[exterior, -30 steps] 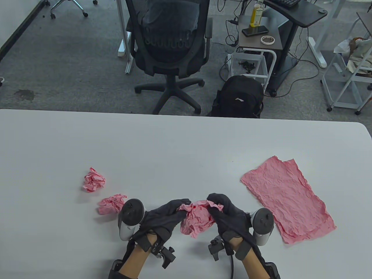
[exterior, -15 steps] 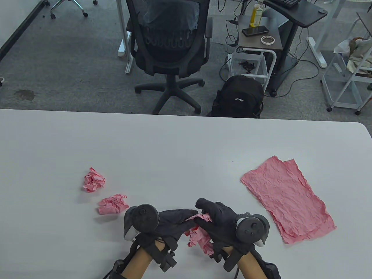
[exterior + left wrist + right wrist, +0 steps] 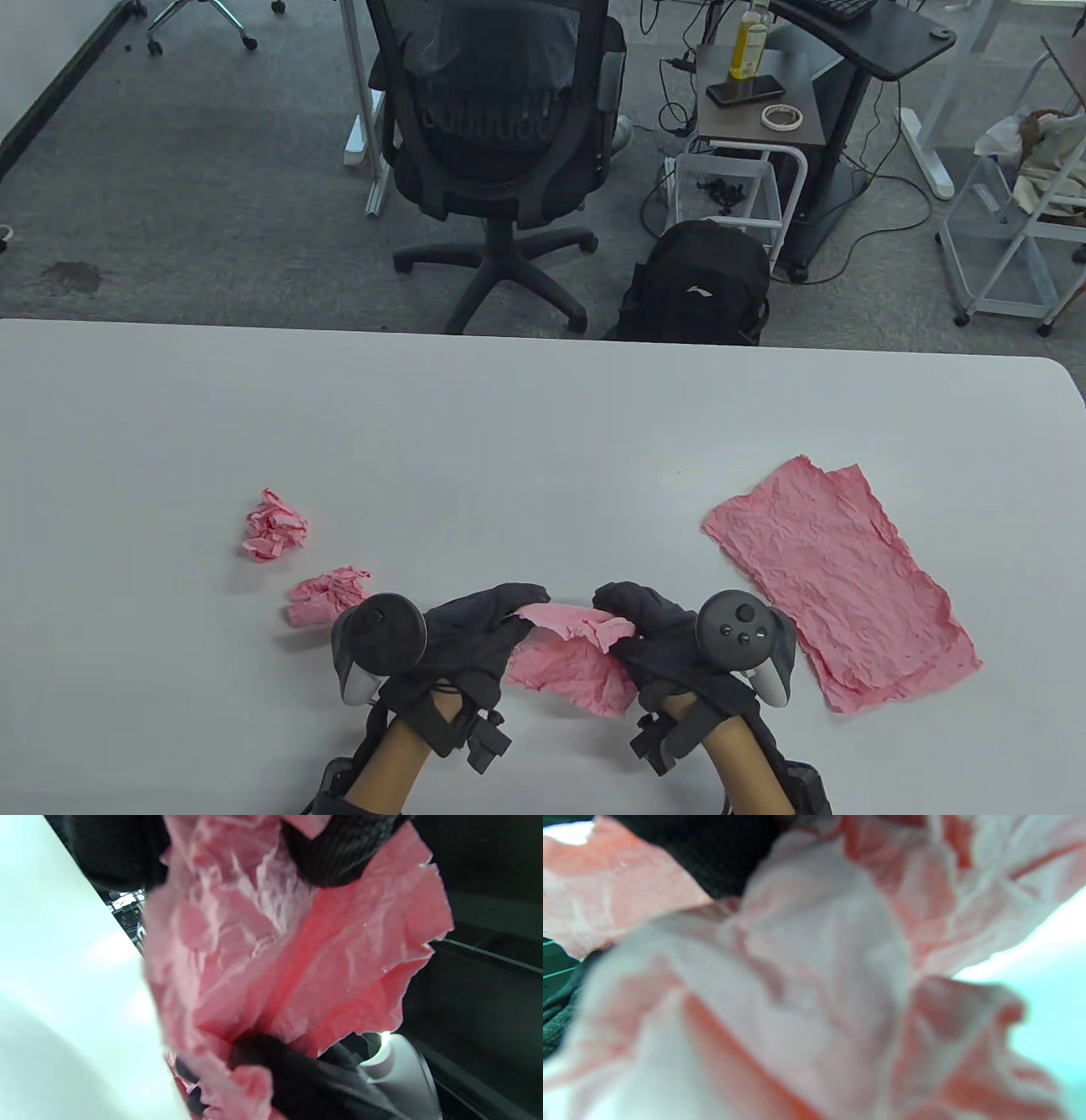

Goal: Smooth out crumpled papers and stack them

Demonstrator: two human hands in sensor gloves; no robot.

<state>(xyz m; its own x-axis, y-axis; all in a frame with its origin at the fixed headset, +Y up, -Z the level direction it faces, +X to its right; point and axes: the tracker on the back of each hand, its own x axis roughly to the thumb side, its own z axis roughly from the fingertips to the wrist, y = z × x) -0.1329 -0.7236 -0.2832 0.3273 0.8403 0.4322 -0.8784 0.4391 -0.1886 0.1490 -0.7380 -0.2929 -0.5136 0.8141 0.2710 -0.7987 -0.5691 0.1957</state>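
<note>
On the white table (image 3: 509,424), one flattened, wrinkled pink paper sheet (image 3: 840,581) already lay at my right; two crumpled pink paper balls (image 3: 273,525) waited at left. My left hand (image 3: 471,632) and right hand (image 3: 657,632) pinched a half-opened pink paper (image 3: 573,662), spread wider than the tight wad a second earlier.

Table view looks down from above; both wrist views press close against the pink paper (image 3: 570,660).

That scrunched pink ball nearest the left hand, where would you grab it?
Pinch the crumpled ball from above, by the loose folds sticking up at its right end. It is a low, irregular lump, so those raised edges probably offer the easiest hold for the left hand beside it.
</note>
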